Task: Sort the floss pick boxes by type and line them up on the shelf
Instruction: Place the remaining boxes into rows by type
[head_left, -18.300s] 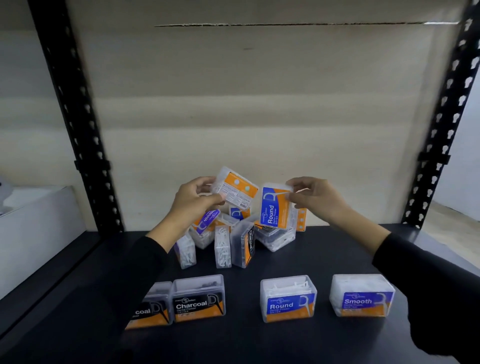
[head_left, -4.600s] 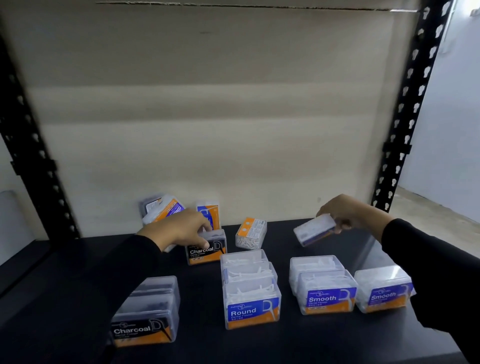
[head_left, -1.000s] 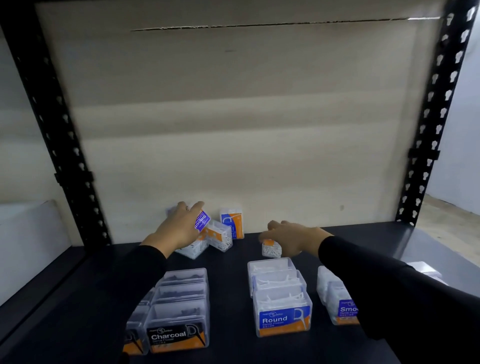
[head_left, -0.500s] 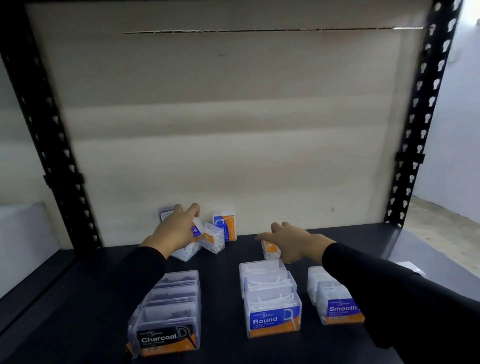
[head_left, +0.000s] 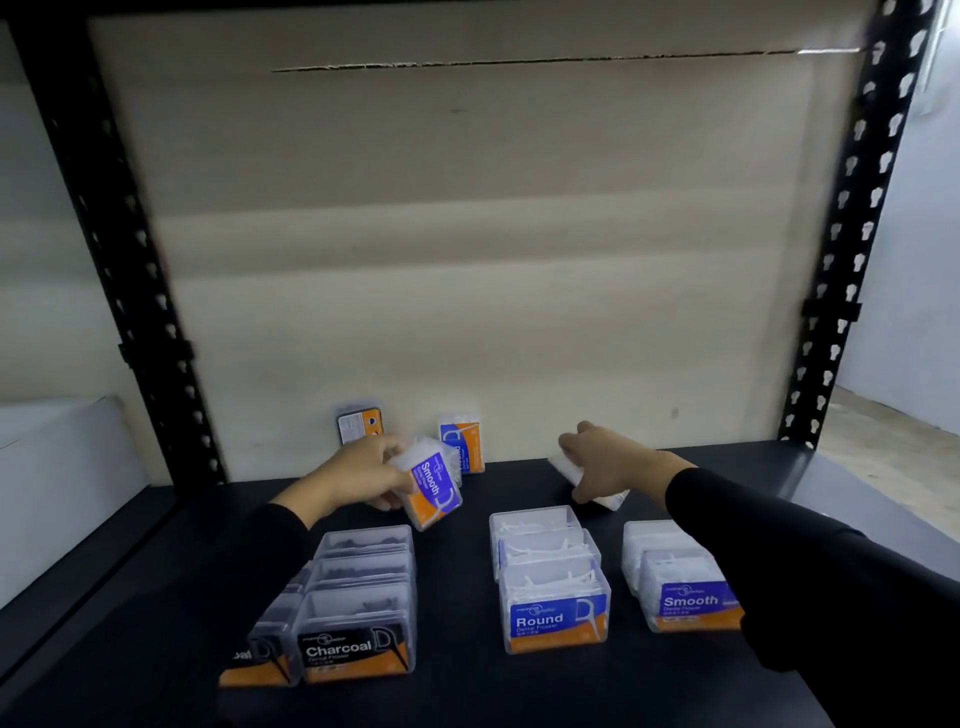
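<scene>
From the head view, the left hand (head_left: 363, 475) gripped a Smooth box (head_left: 434, 491), tilted on end and lifted just above the dark shelf (head_left: 457, 686). The right hand (head_left: 608, 467) lay over a white box (head_left: 597, 493) further right, fingers curled around it; the box's label was hidden and whether it touched the shelf could not be told. Behind the left hand, by the back panel (head_left: 467, 234), a dark box (head_left: 359, 425) and a blue-and-orange box (head_left: 461, 441) stood upright. Nearer the camera ran three files of boxes: Charcoal boxes (head_left: 358, 623) at the left, with another Charcoal file beside them, Round boxes (head_left: 550, 582) in the middle and Smooth boxes (head_left: 680, 587) at the right, partly covered by the right sleeve (head_left: 810, 587).
</scene>
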